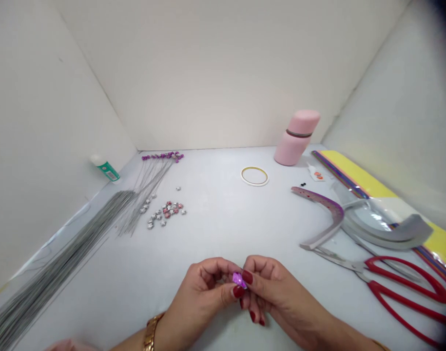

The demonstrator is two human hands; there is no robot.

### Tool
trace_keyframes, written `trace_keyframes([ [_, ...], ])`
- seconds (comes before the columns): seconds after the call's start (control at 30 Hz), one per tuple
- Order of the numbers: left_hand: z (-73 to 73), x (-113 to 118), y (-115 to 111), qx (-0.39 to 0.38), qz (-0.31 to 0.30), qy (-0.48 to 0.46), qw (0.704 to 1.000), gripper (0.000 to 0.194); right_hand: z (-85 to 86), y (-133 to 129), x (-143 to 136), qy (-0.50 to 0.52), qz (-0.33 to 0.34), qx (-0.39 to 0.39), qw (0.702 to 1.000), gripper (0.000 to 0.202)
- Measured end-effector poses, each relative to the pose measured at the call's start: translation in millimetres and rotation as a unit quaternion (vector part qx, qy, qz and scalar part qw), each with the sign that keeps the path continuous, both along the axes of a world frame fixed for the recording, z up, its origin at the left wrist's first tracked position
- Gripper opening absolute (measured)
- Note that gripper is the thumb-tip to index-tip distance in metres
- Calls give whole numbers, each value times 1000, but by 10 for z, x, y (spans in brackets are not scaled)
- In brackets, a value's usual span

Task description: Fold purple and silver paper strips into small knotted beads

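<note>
Near the front of the table, my left hand [211, 287] and my right hand [268, 287] meet around a small, shiny purple folded paper star [239, 280]. The left thumb and fingers pinch it from one side. On its other side, the right thumb and fingertips press against it, with the remaining right fingers curled below. Fingers cover part of the star. Beyond the hands to the left lies a loose group of silver and pink paper stars [167, 210]. Farther back, purple stars [164, 156] are fixed on thin wires.
A thick bundle of grey wires [72, 248] runs along the left, near a green-and-white bottle [107, 169]. At the back are a tape roll [255, 183] and a pink flask [298, 139]. Red-handled scissors [369, 275], curved paper strips [332, 214], a glue tube [315, 172] and coloured sheets [376, 180] occupy the right.
</note>
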State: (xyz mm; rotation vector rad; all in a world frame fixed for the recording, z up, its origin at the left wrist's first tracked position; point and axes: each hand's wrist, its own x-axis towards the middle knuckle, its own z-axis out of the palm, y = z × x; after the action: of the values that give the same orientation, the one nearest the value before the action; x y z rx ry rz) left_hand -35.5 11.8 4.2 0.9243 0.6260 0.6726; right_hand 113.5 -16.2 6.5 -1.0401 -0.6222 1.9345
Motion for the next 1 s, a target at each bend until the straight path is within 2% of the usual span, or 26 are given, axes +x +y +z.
trace_keyframes([
  [0.2, 8, -23, -11, 46, 19, 55, 997, 8, -55, -14, -10, -90, -13, 58, 994, 33],
  [0.3, 38, -27, -25, 107, 40, 112, 987, 8, -50, -9, -12, -88, -16, 60, 994, 34],
  [0.43, 48, -36, -33, 152, 41, 126, 979, 9, -29, -8, -15, -79, -7, 68, 995, 34],
  [0.63, 41, -67, -37, 265, 64, 226, 935, 8, -31, -22, -17, -123, -4, 84, 989, 38],
  [0.87, 88, -84, -22, 320, 56, 222, 919, 13, -17, -56, -22, -134, 16, 112, 984, 36],
  [1.0, 67, -79, -33, 320, 67, 226, 918, 9, -33, -34, -38, -118, 9, 91, 989, 36],
])
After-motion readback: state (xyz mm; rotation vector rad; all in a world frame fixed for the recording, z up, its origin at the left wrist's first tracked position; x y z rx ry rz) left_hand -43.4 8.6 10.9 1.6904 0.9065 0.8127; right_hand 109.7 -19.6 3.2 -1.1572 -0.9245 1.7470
